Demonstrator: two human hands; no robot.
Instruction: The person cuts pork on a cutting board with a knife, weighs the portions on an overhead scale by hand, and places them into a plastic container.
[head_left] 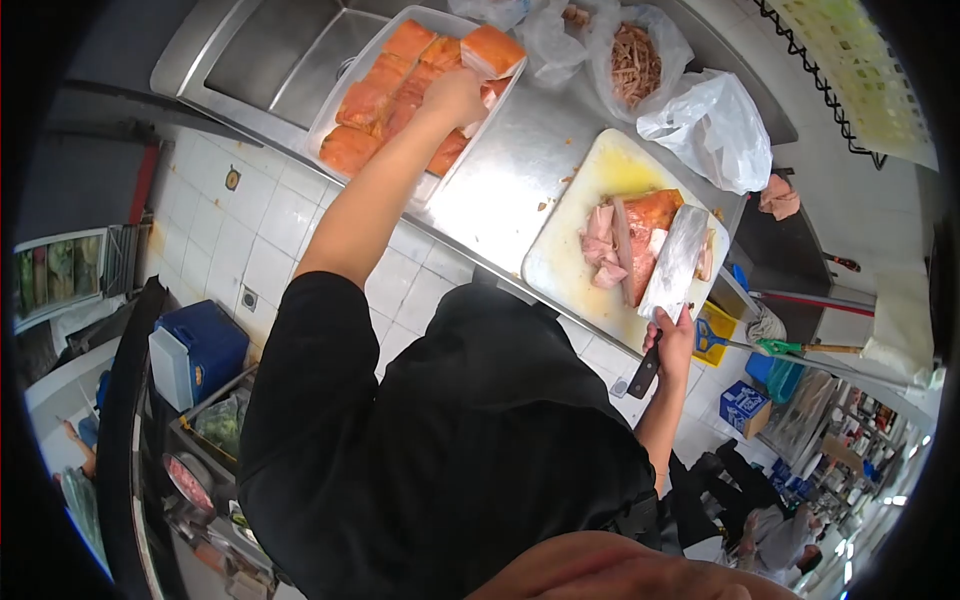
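- Head cam, left side: left hand (455,97) is down in the tub (428,188), over the orange-skinned slabs (365,103). Fingers are mostly out of sight, so can't tell if they're pinching a piece or just resting on it.
- Right side: right hand (672,345) is wrapped around the handle of the cleaver (677,260), and the blade lies over the right end of the meat (650,212) on the board (560,240). Some pale slices (601,250) sit left of that chunk.
- Biggest worry imo: the hands are well apart, one in the tub and one on the blade. If the eyes are on the tub, a small wrist twist could skid that cleaver across the meat or knock pieces loose.
- Board looks wet and yellowish, probably greasy. Grease on the handle would make the grip slippery too.
- Board's near corner seems right by the worktop (515,150) edge, with the handle poking out past it. Bump that with a hip and the knife could go floorward.
- Slabs look slick, so a loose grip could drop one. White bag (710,130) sits just beside the board; a careless swing might snag it.
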